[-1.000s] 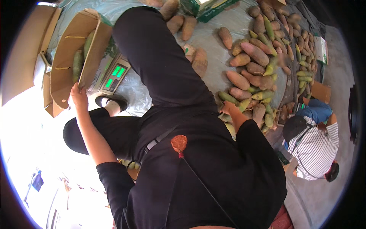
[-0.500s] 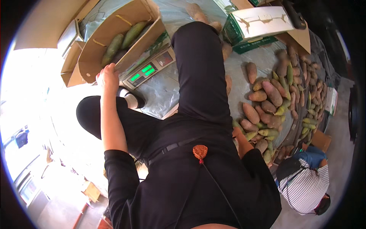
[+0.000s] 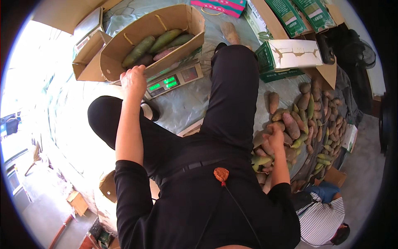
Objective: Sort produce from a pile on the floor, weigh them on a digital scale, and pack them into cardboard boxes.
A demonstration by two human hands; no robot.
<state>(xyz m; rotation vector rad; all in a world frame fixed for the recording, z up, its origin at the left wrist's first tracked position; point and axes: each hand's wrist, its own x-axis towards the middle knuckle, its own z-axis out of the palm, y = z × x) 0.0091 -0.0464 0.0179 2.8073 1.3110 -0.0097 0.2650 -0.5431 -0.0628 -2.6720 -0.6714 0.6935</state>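
A long open cardboard box (image 3: 153, 25) lies on a digital scale (image 3: 188, 74) at the upper left. Inside are several dark green root vegetables (image 3: 143, 49) and a pinkish one. My left hand (image 3: 133, 81) grips the near edge of the box by its left corner, fingers bent over the cardboard. To the right, my right hand (image 3: 274, 139) is over a pile of reddish-brown and green root vegetables (image 3: 292, 125). Its fingers are curled round a brownish root (image 3: 259, 138), partly hidden and blurred.
Green and white cartons (image 3: 295, 54) stand beyond my right knee. The heap of roots (image 3: 327, 120) runs far to the right over dark cloth. A person in a striped top (image 3: 321, 218) bends at the lower right. A pink and teal box (image 3: 224, 5) lies at the top.
My right hand has come up from beside my hip onto the pile, its fingers now closed round a root. The view has shifted; my left hand stays at the box edge.
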